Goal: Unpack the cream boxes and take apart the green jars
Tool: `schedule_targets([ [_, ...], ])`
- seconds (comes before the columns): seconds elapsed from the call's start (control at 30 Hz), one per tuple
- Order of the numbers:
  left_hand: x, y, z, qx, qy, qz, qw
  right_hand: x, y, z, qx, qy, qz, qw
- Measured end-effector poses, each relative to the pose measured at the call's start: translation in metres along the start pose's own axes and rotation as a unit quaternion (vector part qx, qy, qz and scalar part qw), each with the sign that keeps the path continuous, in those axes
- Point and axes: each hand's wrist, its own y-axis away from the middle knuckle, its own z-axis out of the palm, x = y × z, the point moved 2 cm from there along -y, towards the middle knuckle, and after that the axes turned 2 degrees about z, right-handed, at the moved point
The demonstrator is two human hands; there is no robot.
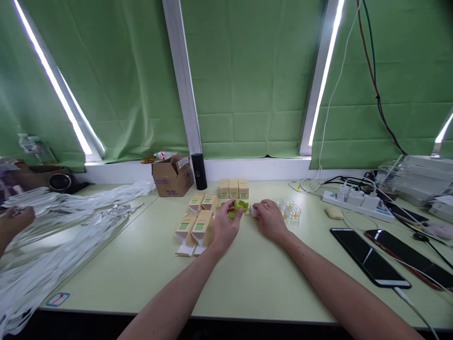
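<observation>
My left hand (226,225) is closed round a small green object (238,208) near the middle of the pale green table (247,278). My right hand (271,218) is pinched on a small white piece (254,211) just right of it; the two hands almost touch. Left of my left hand lie several tan cartons with green labels (198,224), some with open flaps. Three closed tan boxes (233,188) stand in a row behind the hands. Clear small cups with yellow contents (290,208) sit right of my right hand.
A brown cardboard box (172,177) and a black cylinder (199,171) stand at the window sill. White strips (63,222) are heaped at the left, where another person's hand (14,222) rests. Two phones (370,257), a power strip (357,202) and cables lie at the right.
</observation>
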Motion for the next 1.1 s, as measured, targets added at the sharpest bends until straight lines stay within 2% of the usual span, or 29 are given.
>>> schedule_targets([
  [0.47, 0.003, 0.0, 0.001, -0.009, -0.035, 0.013, 0.999, 0.001, 0.0, -0.002, -0.03, -0.001, 0.025, 0.999],
  [0.73, 0.003, 0.0, 0.0, -0.006, -0.02, 0.012, 1.0, -0.002, 0.001, -0.008, -0.039, -0.009, 0.037, 0.999],
  [0.97, 0.004, 0.0, 0.0, -0.005, 0.014, 0.005, 1.0, 0.001, 0.002, -0.013, -0.005, -0.045, 0.033, 0.998],
  [1.1, 0.002, -0.001, 0.0, -0.015, 0.046, -0.017, 0.999, 0.009, -0.001, -0.027, 0.086, -0.085, 0.044, 0.992],
])
